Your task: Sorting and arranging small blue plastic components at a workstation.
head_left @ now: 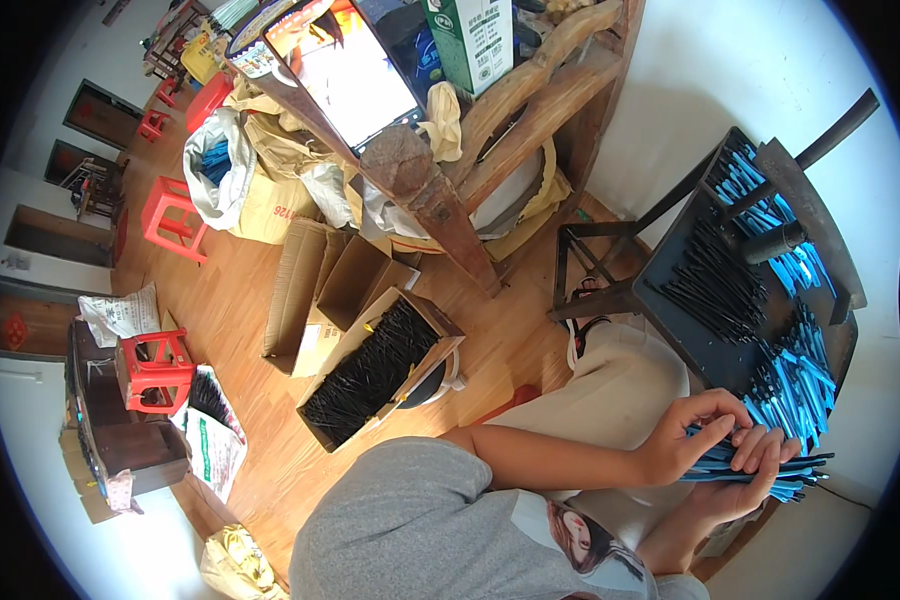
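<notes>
A bundle of thin blue-and-black sticks (795,480) lies in my right hand (735,495), whose fingers are wrapped round it from below. My left hand (705,425) is just above, its fingers curled and closed against the fingers of the right; whatever they pinch is hidden. Beside both hands stands a black metal work table (660,290). On it are a pile of blue sticks (795,385) nearest my hands, a pile of black sticks (715,285) in the middle, and more blue sticks (740,180) at the far end.
A dark metal lever device (810,220) rises over the table's far right side. To the left, a cardboard box (425,365) full of black sticks stands on the wooden floor near an open carton (295,300). A lit phone (355,80) leans on a wooden frame (435,200) ahead.
</notes>
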### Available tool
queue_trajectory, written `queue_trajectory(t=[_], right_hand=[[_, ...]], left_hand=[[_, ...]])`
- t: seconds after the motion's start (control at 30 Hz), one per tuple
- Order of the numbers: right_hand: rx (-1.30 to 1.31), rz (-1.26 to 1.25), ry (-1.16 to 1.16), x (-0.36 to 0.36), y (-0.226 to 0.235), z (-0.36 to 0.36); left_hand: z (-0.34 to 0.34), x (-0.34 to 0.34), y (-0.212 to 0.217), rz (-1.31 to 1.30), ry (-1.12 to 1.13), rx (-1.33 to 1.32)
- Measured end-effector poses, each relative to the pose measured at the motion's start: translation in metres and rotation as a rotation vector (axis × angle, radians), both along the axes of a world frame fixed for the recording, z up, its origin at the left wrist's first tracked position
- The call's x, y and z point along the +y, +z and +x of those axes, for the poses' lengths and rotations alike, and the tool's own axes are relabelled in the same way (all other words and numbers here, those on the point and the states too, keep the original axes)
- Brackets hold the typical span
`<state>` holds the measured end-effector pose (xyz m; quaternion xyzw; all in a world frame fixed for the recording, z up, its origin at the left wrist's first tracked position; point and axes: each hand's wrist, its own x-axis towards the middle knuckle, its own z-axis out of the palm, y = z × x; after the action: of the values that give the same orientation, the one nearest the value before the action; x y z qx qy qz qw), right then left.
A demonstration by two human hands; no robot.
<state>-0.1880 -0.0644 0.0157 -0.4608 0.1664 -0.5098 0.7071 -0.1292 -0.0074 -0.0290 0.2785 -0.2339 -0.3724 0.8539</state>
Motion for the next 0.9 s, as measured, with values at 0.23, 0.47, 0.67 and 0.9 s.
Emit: queue_trajectory(t=[0.23,0.47,0.67,0.9], right_hand=[[-0.019,-0.024,0.017,0.0002,-0.0004,0.0014],[-0.006,-0.026,0.008,-0.0007,-0.0019,-0.0005],[-0.007,-0.024,0.007,-0.0009,-0.0023,-0.0007],[-0.006,-0.014,0.006,-0.0006,-0.0019,-0.0006]], left_hand=[[-0.0005,-0.0001,-0.0011,0.007,0.000,-0.005],[-0.0009,-0.0006,-0.0008,-0.005,0.004,0.002],[-0.0009,-0.0009,-0.0021,-0.005,0.000,0.001],[-0.0013,-0.0008,-0.0029,-0.009,-0.003,0.002]])
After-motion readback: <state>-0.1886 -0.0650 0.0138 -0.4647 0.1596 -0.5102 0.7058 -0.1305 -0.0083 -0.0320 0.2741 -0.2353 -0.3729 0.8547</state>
